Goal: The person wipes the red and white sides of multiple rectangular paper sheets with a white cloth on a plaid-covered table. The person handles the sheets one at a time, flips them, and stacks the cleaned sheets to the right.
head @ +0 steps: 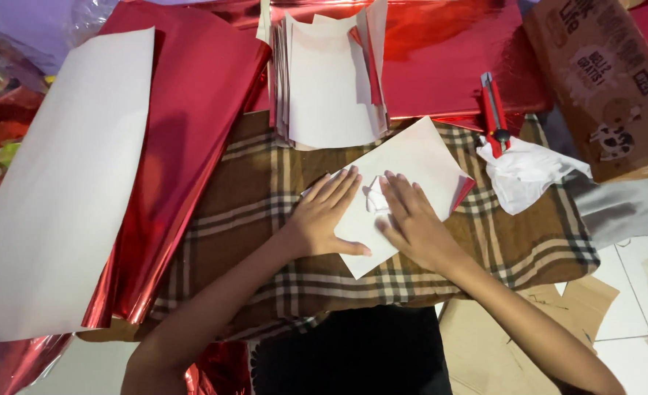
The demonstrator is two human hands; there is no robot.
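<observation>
Left hand [322, 217] flat, fingers spread, pinning white sheet [404, 186] | right hand [411, 219] flat too, pressing a fold, gripping nothing | sheet on plaid cloth [265, 219], below paper stack [331, 80] | red cutter [495, 110] parked aside

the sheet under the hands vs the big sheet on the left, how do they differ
The small sheet lies on the plaid cloth with the left hand and right hand pressing flat on it; the big sheet lies untouched.
The small sheet is turned like a diamond; the big sheet is a long rectangle, far larger.
The small sheet has a folded, red-showing corner; the big sheet lies over more red foil.
Both show a white side up.
</observation>
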